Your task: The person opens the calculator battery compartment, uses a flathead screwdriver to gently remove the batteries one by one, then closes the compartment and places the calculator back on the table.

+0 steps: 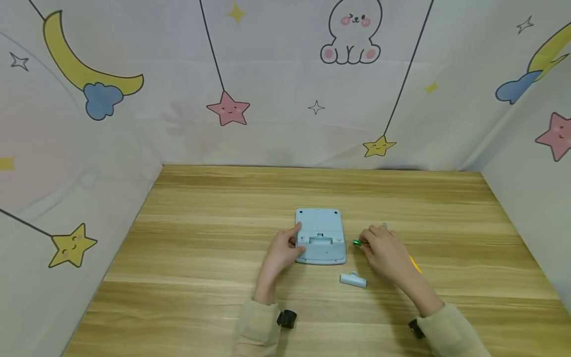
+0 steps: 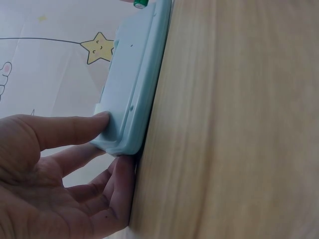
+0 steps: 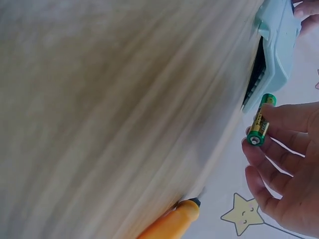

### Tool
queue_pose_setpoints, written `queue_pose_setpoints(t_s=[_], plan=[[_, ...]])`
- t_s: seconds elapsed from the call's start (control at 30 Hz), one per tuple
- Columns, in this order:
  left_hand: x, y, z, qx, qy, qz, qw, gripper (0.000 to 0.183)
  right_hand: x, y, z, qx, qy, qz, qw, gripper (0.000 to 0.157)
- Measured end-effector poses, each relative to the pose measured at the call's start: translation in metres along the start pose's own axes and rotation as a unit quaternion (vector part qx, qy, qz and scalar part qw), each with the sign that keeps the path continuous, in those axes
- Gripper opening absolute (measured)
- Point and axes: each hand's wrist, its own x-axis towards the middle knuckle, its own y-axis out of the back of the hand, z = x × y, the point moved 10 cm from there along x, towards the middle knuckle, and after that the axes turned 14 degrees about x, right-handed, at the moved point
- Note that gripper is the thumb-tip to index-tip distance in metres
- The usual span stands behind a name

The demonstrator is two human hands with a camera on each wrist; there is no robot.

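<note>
A light blue calculator [image 1: 320,253] lies face down on the table, its battery compartment [image 1: 321,240] uncovered. My left hand [image 1: 285,246] grips its left edge; in the left wrist view the thumb [image 2: 75,130] presses on the back while the other fingers bend at the edge. To the right of the calculator, my right hand [image 1: 383,250] pinches a green and gold battery [image 3: 261,119] between thumb and fingers, just off the calculator's side. The small light blue battery cover [image 1: 353,280] lies on the table in front of the calculator.
An orange-handled screwdriver [image 3: 172,221] lies by my right hand, partly hidden under it in the head view. The wooden table [image 1: 200,277] is bordered at the back and sides by white cloth [image 1: 276,134] printed with stars and moons.
</note>
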Motion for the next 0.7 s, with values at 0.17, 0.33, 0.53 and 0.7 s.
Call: queue_pose_setpoints(t_s=[0.17, 0.33, 0.53, 0.7], plan=[[0.000, 0.000, 0.000, 0.001, 0.000, 0.002, 1.0000, 0.063, -0.002, 0.000, 0.004, -0.006, -0.011, -0.005, 1.000, 0.010], [-0.001, 0.001, 0.001, 0.000, -0.003, 0.002, 1.0000, 0.063, -0.003, 0.001, 0.007, -0.010, -0.016, -0.007, 1.000, 0.010], [0.000, 0.000, 0.001, 0.004, -0.005, 0.002, 1.0000, 0.063, -0.004, 0.002, 0.013, -0.022, -0.040, -0.013, 0.999, 0.011], [0.000, 0.000, 0.001, 0.009, -0.006, 0.004, 0.9999, 0.062, -0.005, 0.003, 0.014, -0.026, -0.042, -0.012, 0.999, 0.011]])
